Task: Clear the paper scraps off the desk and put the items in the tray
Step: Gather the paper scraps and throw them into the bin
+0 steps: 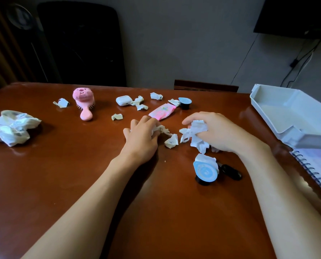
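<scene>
On the brown desk (62, 174), my left hand (142, 136) grips a crumpled paper scrap (162, 129) at mid-table. My right hand (216, 132) holds a bunch of white paper scraps (196, 134) just to its right. A loose scrap (171, 141) lies between the two hands. Further scraps lie near the far edge, one at the left (61, 103) and one at the middle (156, 95). A pink hairbrush (84, 104), a white earbud case (124, 100), a pink wipes packet (161, 111) and two blue-lidded black cups (184, 102) (205, 172) sit on the desk. The white tray (294, 126) stands at the right.
A crumpled white plastic bag (11, 128) lies at the left edge. A small black object (230, 171) sits beside the near cup. A spiral notebook (317, 171) lies under the tray's near end. A dark chair (81, 43) stands behind the desk.
</scene>
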`<move>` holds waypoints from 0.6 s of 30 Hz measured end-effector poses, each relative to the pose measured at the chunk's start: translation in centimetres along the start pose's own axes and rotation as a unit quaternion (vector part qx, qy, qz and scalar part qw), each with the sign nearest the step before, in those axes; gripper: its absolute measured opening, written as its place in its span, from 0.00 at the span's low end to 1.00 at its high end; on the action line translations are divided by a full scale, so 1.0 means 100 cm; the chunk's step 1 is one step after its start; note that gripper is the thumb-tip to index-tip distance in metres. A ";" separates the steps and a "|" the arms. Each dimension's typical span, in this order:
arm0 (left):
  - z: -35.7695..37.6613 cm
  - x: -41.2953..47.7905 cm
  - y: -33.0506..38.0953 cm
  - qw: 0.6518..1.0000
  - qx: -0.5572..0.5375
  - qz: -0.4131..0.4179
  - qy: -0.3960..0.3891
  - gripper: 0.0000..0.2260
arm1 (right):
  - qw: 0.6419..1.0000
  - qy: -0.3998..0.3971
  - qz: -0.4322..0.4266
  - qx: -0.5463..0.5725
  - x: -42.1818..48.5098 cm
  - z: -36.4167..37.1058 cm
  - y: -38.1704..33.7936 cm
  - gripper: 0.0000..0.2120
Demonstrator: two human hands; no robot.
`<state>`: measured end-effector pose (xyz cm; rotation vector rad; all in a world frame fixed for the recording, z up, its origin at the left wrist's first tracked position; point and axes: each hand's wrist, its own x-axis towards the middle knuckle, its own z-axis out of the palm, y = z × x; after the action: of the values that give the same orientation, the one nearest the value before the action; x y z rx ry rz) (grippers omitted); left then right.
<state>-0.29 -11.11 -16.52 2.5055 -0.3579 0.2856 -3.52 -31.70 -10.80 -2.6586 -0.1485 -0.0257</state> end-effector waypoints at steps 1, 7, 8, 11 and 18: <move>0.000 0.001 0.000 1.000 -0.005 -0.007 0.002 0.11 | 1.000 -0.024 -0.011 0.004 0.000 0.000 0.001 0.25; 0.000 0.001 0.001 1.000 0.002 0.008 0.000 0.20 | 0.987 -0.138 -0.005 0.085 -0.003 -0.005 0.001 0.32; 0.000 0.002 0.000 1.000 0.008 0.014 0.003 0.20 | 0.984 -0.149 -0.003 0.095 -0.003 -0.006 0.002 0.33; 0.000 0.002 -0.001 1.000 0.009 0.007 -0.005 0.22 | 0.982 -0.174 -0.011 0.071 -0.003 -0.006 0.003 0.32; 0.002 0.001 0.000 1.000 0.024 0.017 -0.007 0.20 | 0.979 -0.201 -0.020 0.020 -0.006 -0.023 0.010 0.34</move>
<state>-0.16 -11.20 -16.64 2.5511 -0.4035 0.2927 -3.97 -33.70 -9.20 -2.5882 -0.3298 0.4987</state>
